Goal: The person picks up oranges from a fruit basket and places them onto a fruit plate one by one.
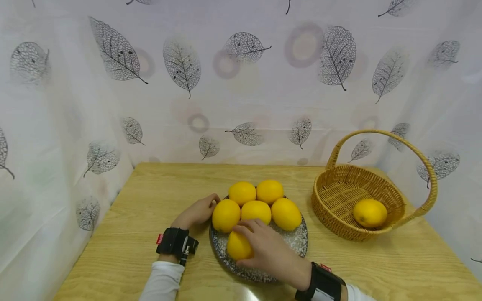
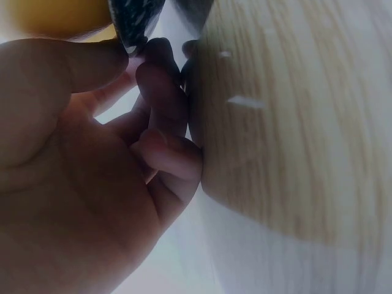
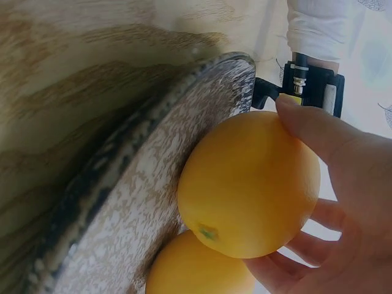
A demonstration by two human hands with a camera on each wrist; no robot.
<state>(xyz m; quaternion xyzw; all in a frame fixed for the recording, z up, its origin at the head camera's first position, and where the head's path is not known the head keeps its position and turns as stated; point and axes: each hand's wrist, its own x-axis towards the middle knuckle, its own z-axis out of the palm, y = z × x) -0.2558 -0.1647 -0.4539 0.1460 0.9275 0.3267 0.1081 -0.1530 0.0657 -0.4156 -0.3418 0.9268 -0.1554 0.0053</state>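
A speckled grey plate (image 1: 297, 240) with a dark rim holds several yellow lemons (image 1: 270, 191). My right hand (image 1: 269, 248) grips one lemon (image 3: 248, 184) at the plate's near left part, thumb on one side and fingers curled round the other. That lemon is still low over the plate, close beside another lemon (image 3: 199, 269). At the plate's left edge, my left hand (image 1: 197, 213) pinches the rim (image 2: 136, 27) between thumb and curled fingers; the fingers rest near the tabletop. Part of the gripped lemon is hidden by the right hand in the head view.
To the right stands a wicker basket (image 1: 320, 209) with a tall arched handle (image 1: 423, 161), holding one lemon (image 1: 370, 213). Everything sits on a light wooden table (image 1: 162, 179). A leaf-print curtain (image 1: 241, 96) hangs behind and at both sides.
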